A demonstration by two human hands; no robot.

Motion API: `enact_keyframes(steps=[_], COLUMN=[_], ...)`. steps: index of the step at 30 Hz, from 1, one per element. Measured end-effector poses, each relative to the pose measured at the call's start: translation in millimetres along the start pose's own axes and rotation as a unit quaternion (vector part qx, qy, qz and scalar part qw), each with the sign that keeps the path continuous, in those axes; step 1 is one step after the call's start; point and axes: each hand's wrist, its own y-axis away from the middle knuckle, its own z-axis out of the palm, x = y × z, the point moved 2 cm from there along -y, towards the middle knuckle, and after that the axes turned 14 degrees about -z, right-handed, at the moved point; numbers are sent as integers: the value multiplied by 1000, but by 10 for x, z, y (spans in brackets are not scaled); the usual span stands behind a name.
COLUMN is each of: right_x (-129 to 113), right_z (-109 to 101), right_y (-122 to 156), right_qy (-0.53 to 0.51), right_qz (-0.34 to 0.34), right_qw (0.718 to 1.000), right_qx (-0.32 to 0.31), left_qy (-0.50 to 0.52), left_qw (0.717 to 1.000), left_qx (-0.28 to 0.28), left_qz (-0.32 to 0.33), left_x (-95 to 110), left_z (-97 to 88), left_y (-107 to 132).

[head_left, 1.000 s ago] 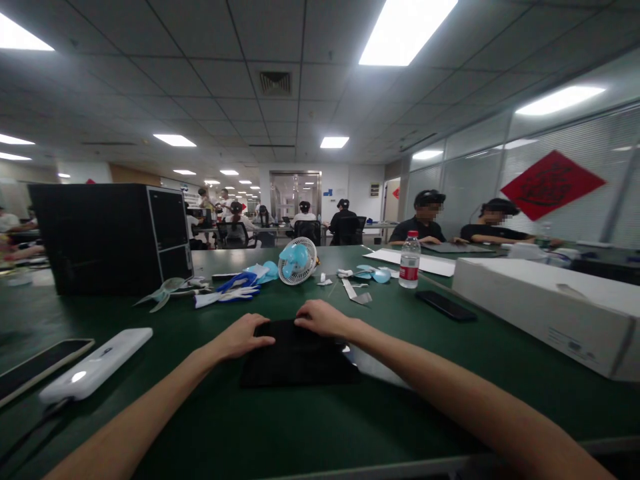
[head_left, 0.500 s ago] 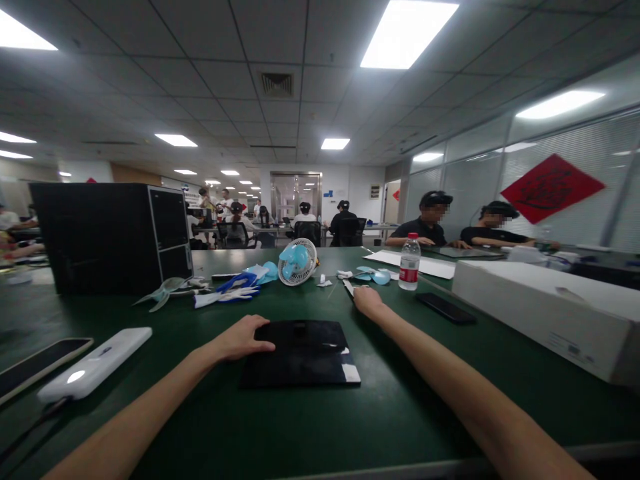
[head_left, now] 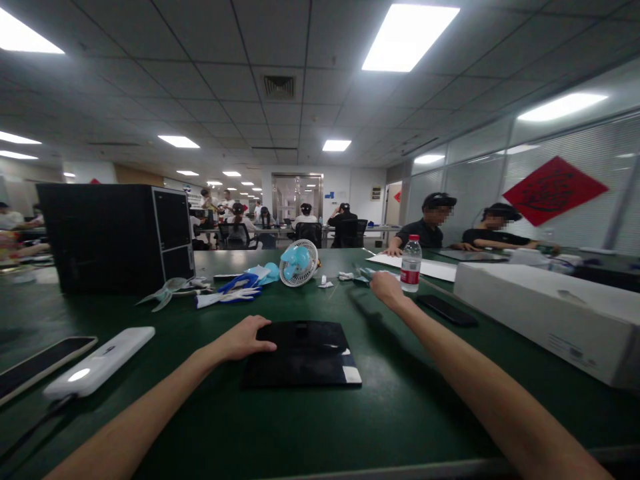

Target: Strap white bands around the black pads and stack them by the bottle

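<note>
In the head view, a flat black panel with a white patch at its near right corner lies on the green table. My left hand grips the panel's far left corner, thumb over the top face. My right hand is reached out beyond the panel, just left of a water bottle with a red cap. Its fingers are closed and face away, so anything in them is hidden. Pale blue pieces lie right behind it.
A small fan, blue-white gloves and a black computer case stand or lie farther back. A white power bank and a phone are left; a dark phone and a white box are right. Co-workers sit beyond.
My right hand has moved right, toward the bottle; the white strip seen at its fingers before no longer shows. My left hand and the panel stay put. A co-worker's hand now rests on the white sheet.
</note>
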Motion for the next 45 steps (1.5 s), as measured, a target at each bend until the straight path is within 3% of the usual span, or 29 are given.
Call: enact_keyframes(steps=[3, 7, 13, 18, 21, 23, 25, 32, 38, 40, 45], right_x=[12, -102, -367, -492, -541, -593, -667, -934, -1021, -1036, -1045], right_z=[-215, -425, -551, -555, -541, -536, -540, -535, -551, -563, -568], right_y=[56, 263, 606, 659, 665, 683, 713, 814, 877, 895, 912], right_qy=[11, -20, -121, -172, -224, -266, -307, -387, -430, -445, -493], right_qz=[-11, -74, -154, -181, -196, -208, -224, -272, -289, -288, -279], right_qw=[998, 985, 960, 949, 938, 927, 914, 878, 855, 847, 824], right_qx=[68, 154, 201, 191, 179, 160, 139, 74, 38, 32, 1], left_qy=[0, -2, -1, -1, 12, 48, 94, 143, 124, 116, 130], left_qw=[1000, 1000, 1000, 1000, 994, 977, 958, 925, 889, 891, 924], left_qx=[4, 12, 5, 21, 111, 208, 269, 334, 436, 433, 353], left_qz=[7, 2, 2, 13, 16, 18, 37, 106, 64, 74, 59], left_x=[-3, -12, -42, -51, 0, 75, 184, 543, 546, 539, 553], left_z=[14, 21, 16, 8, -128, -273, -400, -514, -571, -580, -590], left_y=[-11, -29, -23, -31, -18, 33, 120, 468, 563, 564, 565])
